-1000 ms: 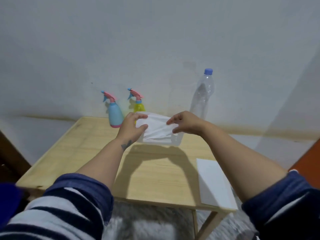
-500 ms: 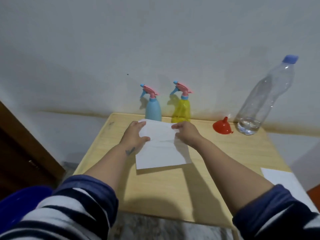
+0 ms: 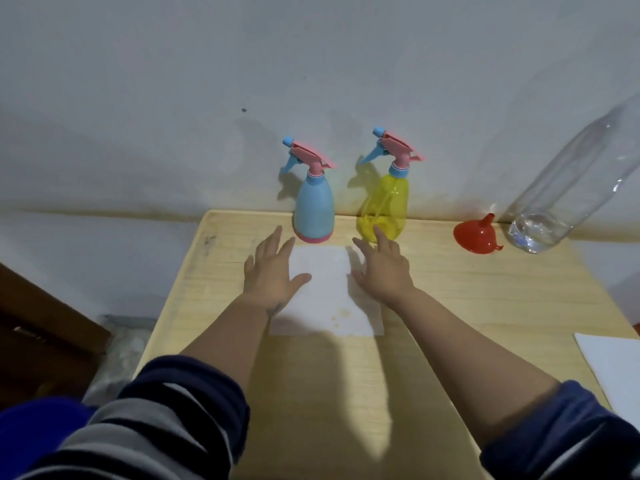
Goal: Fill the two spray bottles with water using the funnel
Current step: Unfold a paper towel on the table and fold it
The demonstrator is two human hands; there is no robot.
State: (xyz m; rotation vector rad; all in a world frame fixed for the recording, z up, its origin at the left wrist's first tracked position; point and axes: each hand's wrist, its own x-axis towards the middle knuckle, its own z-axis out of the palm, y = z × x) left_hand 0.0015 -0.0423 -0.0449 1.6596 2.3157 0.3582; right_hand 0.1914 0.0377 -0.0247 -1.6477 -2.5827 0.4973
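Only the clear bottle [image 3: 568,188] holds a little water.

Back edge crowded: blue spray bottle [image 3: 313,213] and yellow spray bottle [image 3: 384,209] side by side against the wall [image 3: 311,64], narrow gap between. Red funnel [image 3: 476,235] touching-close to clear bottle [image 3: 568,188]. Open tabletop [image 3: 467,306] between yellow bottle and funnel.

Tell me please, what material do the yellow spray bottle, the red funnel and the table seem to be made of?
Yellow spray bottle: looks like translucent glossy plastic; its inner tube shows through.
Red funnel: probably opaque plastic, smooth, with a slight shine.
Table: seems light wood or wood-look laminate; pale grain lines, matte surface. Which of the two cannot be told.
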